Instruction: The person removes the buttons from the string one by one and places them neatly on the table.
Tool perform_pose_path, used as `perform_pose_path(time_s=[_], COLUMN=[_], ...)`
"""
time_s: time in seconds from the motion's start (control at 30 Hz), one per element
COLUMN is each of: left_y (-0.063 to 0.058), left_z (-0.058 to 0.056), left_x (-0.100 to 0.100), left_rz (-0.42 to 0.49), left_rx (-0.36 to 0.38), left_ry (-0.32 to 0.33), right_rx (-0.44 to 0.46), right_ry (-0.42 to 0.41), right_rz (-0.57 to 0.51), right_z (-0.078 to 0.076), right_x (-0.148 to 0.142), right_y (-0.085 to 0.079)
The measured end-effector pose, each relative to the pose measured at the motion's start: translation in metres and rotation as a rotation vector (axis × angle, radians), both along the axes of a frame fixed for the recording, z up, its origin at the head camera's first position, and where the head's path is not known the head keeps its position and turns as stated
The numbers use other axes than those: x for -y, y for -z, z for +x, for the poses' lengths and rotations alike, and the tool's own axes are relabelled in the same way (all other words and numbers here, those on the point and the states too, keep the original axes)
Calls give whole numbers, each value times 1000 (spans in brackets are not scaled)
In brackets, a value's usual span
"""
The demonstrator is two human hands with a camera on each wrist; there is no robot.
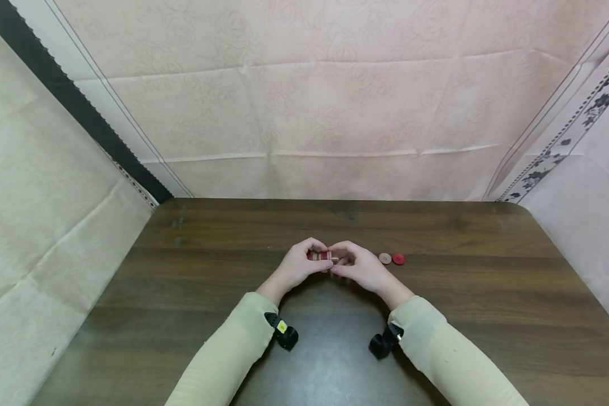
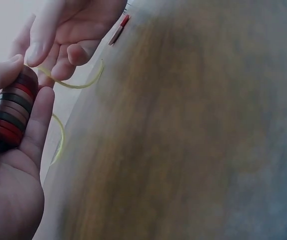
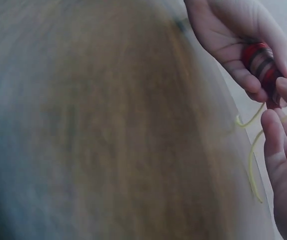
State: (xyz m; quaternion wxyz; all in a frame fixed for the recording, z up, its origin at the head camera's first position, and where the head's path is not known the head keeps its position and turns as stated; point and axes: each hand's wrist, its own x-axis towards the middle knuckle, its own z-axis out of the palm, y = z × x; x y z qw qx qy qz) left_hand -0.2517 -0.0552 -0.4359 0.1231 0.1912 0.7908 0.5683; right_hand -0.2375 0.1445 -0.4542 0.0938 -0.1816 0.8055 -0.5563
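Note:
Near the table's middle my left hand (image 1: pixel 300 264) grips a stack of buttons (image 2: pixel 14 109), round and flat, in red, dark and pinkish-brown, face to face. Its thumb and fingers curl along the sides of the stack. My right hand (image 1: pixel 361 268) meets it at the stack's far end, thumb and fingertips pinching a thin yellow cord (image 2: pixel 76 86) there. One length of cord curves away past the right fingers, and another loop hangs below the stack. The fingertips hide where the cord meets the buttons.
Just right of my right hand, a pinkish button (image 1: pixel 384 258) and a red button (image 1: pixel 398 259) lie side by side on the brown wooden table (image 1: pixel 223 237). Pale patterned cloth (image 1: pixel 309 113) hangs behind the table's far edge and along both sides.

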Motion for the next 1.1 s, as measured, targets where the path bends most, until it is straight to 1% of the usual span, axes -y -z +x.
perform_pose_path(time_s=[0.07, 0.17, 0.23, 0.43, 0.73, 0.97, 1.1], left_y=[-8, -10, -10, -11, -11, 24, 25], left_z=[5, 7, 7, 7, 6, -14, -13], left_x=[1, 1, 1, 1, 3, 2, 2], left_rz=[5, 18, 24, 7, -21, -2, 5], left_rx=[-14, -19, -22, -23, -29, -20, -31], left_ry=[3, 5, 9, 11, 7, -8, -11], right_rx=[-55, -125, -159, -156, -153, -142, -131], right_ry=[23, 52, 65, 106, 129, 136, 137], right_rz=[59, 123, 146, 136, 136, 110, 91], right_z=[1, 3, 3, 3, 2, 3, 3], right_x=[1, 3, 3, -4, -14, -21, -27], right_y=[-1, -4, -5, -4, -1, -1, -1])
